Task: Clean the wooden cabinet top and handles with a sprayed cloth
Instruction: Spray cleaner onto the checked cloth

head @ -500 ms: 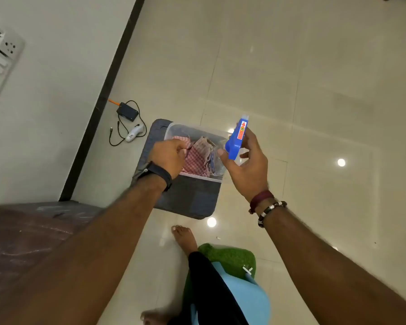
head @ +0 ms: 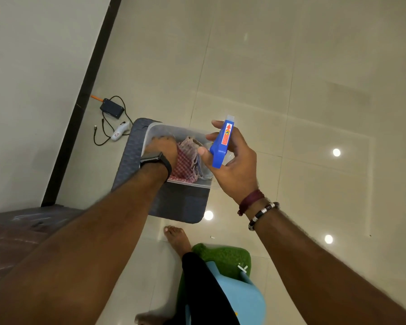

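Now: left hand [head: 161, 146] in tub [head: 174, 129] (on cloths [head: 185, 160]); right hand [head: 234, 165] grips sprayer [head: 222, 146]

Blue spray head [head: 221, 143] with red-and-white label; red-and-white checked cloth [head: 185, 160]; grey woven stool [head: 183, 202]; green mat [head: 223, 256].

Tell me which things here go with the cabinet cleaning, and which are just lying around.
For the job:
- spray bottle, held in the right hand
- checked cloth in the clear tub, where the left hand reaches
- wooden cabinet top

Lying about:
- black charger box with its cable
- white gadget
- green mat
- grey stool under the tub
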